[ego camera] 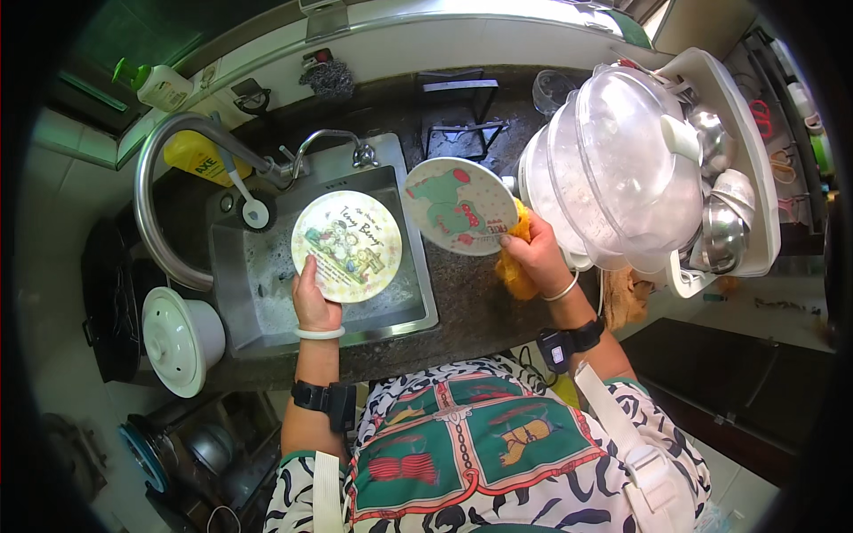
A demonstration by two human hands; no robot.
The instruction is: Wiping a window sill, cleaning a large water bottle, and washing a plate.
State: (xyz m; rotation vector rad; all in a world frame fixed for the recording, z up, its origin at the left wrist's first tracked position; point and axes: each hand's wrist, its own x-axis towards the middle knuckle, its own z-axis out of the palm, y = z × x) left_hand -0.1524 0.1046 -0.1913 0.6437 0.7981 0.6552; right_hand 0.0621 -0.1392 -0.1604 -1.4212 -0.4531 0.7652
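Observation:
Over the sink [266,333], whose basin holds suds, my left hand [314,300] grips a round plate [356,240] with a printed picture and lettering. The thumb lies on the plate's face near the rim. To the right, above the dark stone counter, a second plate [453,206] with a green elephant print is held at its lower right rim by my right hand [536,256]. An orange-yellow cloth [516,276] is bunched in that same hand, behind and below the plate's edge.
A curved metal faucet [150,193], dish brush [255,212] and yellow soap bottle [193,156] stand left. A lidded white pot [176,340] sits at lower left. A black rack [466,126] stands behind; a clear-lidded steamer [600,166] and white bin [766,200] of metal bowls stand right.

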